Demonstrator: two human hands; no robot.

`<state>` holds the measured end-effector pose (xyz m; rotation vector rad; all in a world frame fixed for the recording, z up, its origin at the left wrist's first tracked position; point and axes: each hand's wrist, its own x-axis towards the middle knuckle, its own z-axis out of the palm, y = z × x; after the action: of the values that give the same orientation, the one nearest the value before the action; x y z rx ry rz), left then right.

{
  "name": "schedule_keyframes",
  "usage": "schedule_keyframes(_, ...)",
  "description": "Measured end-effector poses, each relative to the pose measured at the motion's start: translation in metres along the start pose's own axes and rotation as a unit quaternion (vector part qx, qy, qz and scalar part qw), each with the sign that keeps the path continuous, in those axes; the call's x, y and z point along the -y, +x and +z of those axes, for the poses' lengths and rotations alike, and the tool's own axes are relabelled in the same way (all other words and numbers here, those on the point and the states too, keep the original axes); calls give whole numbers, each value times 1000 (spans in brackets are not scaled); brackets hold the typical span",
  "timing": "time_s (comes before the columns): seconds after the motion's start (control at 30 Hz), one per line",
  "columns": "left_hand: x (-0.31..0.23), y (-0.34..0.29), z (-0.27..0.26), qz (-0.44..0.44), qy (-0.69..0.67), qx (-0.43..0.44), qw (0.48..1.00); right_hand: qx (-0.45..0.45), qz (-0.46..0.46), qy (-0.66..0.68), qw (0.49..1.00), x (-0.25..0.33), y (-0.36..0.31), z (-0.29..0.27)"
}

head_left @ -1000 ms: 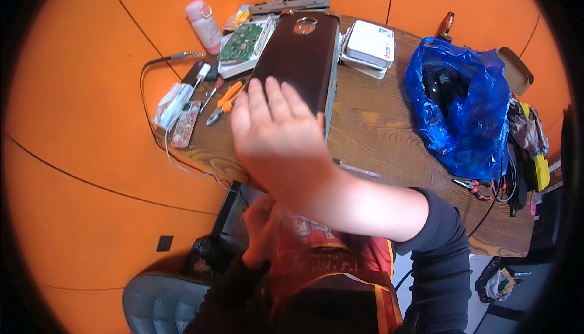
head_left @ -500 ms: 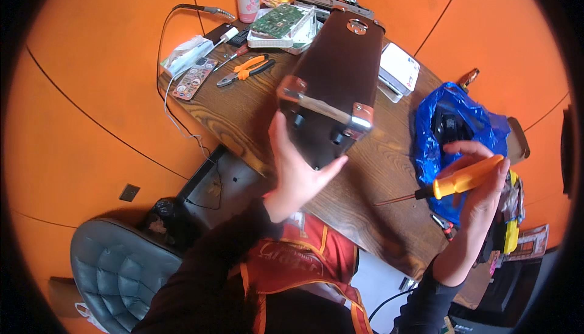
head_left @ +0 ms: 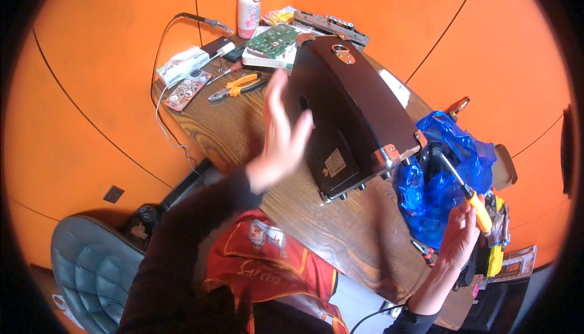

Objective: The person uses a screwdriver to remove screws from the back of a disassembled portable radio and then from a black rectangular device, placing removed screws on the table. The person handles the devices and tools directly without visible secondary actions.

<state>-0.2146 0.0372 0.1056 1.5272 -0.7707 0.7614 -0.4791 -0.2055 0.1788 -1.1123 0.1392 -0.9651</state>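
Note:
A dark brown case [head_left: 371, 106] with copper-coloured metal corners, a ring fitting and small round feet stands at a slant over the middle of the table. A pale label and a dark round hole show on its near left face. My left hand [head_left: 281, 136] is at that face with fingers apart, slightly blurred; whether the fingertips touch it I cannot tell. To the right of the case, my right hand [head_left: 457, 236] is closed around the yellow handle of a screwdriver [head_left: 480, 212]. Its shaft points up and left, over a blue plastic bag [head_left: 435, 203].
Orange-handled pliers [head_left: 237, 87], a phone [head_left: 187, 90] and a red-handled tool [head_left: 233, 68] lie at the left. Behind are a green circuit board [head_left: 274, 41], a pink bottle [head_left: 249, 11] and a soldering iron [head_left: 216, 24]. A grey chair [head_left: 94, 273] stands left of the wooden table [head_left: 292, 203].
The case has turned and swung right, showing its labelled face. My left hand has come off its lower end and moved up. The screwdriver now points upward, with my right hand lower.

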Motion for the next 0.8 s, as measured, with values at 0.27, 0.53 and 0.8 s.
schedule_keyframes(0.27, 60, 32, 36, -215, -117, 11, 970, 30, -109, -89, 990, 11, 23, 47)
schedule_keyframes(0.53, -23, -36, 13, -241, -40, 42, 969, 195, -189, -215, 938, 4, 92, 187)
schedule_keyframes(0.8, -14, -49, -8, -94, -206, 92, 970, 244, -227, -294, 896, -50, 134, 224)
